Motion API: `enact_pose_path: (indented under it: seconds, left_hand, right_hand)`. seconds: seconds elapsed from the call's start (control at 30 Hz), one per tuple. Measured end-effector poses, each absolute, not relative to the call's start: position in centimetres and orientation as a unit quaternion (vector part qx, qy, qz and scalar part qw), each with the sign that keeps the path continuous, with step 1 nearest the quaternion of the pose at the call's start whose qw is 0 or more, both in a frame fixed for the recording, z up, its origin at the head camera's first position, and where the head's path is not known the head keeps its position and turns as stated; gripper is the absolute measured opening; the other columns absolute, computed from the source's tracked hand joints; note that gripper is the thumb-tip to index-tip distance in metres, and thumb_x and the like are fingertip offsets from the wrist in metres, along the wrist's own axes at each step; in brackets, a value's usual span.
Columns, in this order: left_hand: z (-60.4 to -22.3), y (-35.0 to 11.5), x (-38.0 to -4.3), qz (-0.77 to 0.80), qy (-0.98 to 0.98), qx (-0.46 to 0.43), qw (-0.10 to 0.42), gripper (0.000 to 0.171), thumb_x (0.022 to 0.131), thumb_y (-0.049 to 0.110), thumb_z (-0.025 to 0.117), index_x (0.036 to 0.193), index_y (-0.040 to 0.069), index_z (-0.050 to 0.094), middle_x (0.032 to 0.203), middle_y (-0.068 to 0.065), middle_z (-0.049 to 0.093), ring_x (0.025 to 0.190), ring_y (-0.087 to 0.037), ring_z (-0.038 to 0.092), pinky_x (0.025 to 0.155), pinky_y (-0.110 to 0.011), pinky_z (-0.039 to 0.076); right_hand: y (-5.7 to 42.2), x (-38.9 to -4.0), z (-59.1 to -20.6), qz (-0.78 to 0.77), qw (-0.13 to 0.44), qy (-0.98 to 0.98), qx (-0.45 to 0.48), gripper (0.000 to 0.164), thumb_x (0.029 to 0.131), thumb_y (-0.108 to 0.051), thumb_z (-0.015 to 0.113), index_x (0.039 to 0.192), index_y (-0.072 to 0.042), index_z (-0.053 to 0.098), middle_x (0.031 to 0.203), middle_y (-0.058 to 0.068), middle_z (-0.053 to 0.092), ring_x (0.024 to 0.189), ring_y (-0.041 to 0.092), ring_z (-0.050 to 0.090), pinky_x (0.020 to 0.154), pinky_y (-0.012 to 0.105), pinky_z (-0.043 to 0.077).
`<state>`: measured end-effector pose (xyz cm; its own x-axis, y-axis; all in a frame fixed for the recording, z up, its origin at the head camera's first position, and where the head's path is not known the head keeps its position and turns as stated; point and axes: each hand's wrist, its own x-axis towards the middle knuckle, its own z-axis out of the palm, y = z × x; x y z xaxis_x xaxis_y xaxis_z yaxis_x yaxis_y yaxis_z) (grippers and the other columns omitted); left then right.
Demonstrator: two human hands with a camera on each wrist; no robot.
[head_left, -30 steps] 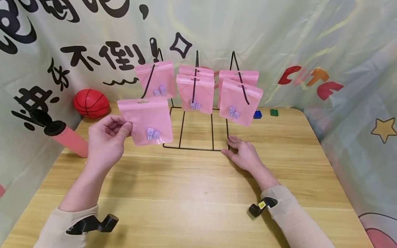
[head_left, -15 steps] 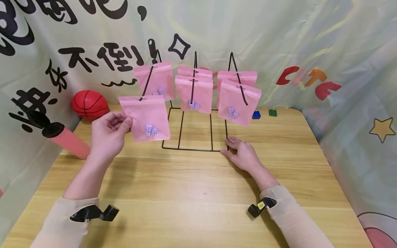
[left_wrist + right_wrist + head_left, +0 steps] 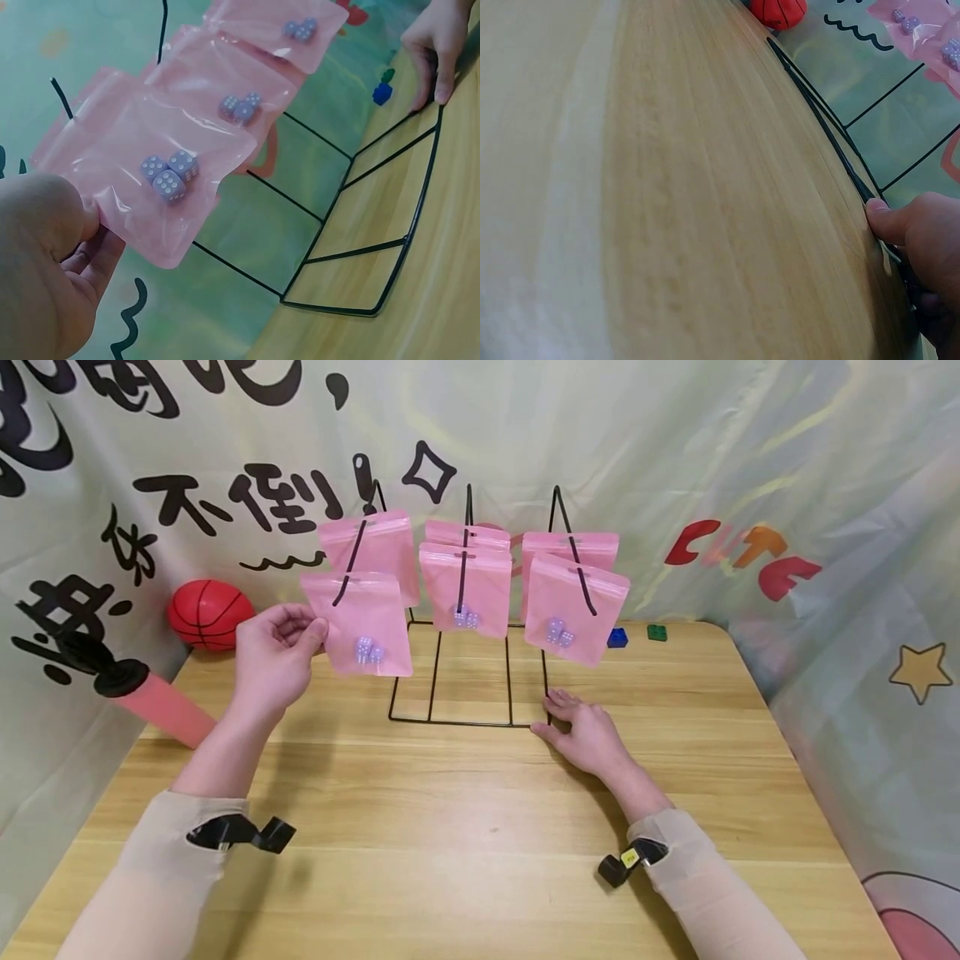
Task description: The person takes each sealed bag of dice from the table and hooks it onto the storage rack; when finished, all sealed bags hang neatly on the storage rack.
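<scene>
In the head view my left hand [image 3: 273, 656] pinches the left edge of a pink zip pouch [image 3: 375, 610] with light purple dice [image 3: 169, 178] in it. The tip of the left black prong [image 3: 349, 564] sticks out in front of this pouch near its top, seemingly through its hang hole. Behind it, another pink pouch [image 3: 386, 539] hangs on the same prong. My right hand [image 3: 585, 735] holds the near right corner of the black wire display rack [image 3: 468, 723], thumb and fingers around the wire. The left wrist view also shows this grip.
More pink pouches hang on the middle prong [image 3: 462, 572] and the right prong [image 3: 579, 568]. A red ball [image 3: 212, 614] and a pink cylinder with a black top [image 3: 168, 706] stand at left. Blue [image 3: 617, 637] and green [image 3: 657, 632] toy bricks lie behind, near the curtain.
My left hand has lifted the pouch up and slightly right, and the left prong now protrudes farther in front of it. The right hand stays on the rack corner.
</scene>
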<state>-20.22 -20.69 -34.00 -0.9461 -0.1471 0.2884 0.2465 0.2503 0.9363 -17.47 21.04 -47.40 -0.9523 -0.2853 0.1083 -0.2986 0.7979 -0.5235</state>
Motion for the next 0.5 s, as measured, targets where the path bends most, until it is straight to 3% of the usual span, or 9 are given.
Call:
enact_pose_path:
  seconds: [0.27,0.5]
  left_hand:
    - [-33.4,-19.9,-22.5,-0.635,-0.756,-0.017,0.161,0.004,0.100,-0.001,0.069,0.104,-0.004,0.069,0.089,-0.003,0.073,0.081,-0.011,0.072,0.077,-0.022,0.062]
    - [-33.5,-19.5,-23.7,-0.646,-0.745,-0.007,0.168,0.004,0.101,-0.003,0.067,0.104,-0.004,0.069,0.090,-0.004,0.071,0.082,-0.011,0.072,0.077,-0.021,0.062]
  right_hand:
    - [21.2,-17.5,-47.6,0.280,0.012,-0.948,0.153,0.059,0.100,-0.037,0.076,0.142,0.003,0.062,0.152,0.021,0.054,0.145,0.037,0.048,0.117,0.056,0.040]
    - [21.1,-17.5,-47.5,0.281,0.014,-0.947,0.154,0.059,0.100,-0.037,0.076,0.141,0.003,0.063,0.152,0.021,0.054,0.146,0.036,0.047,0.119,0.055,0.038]
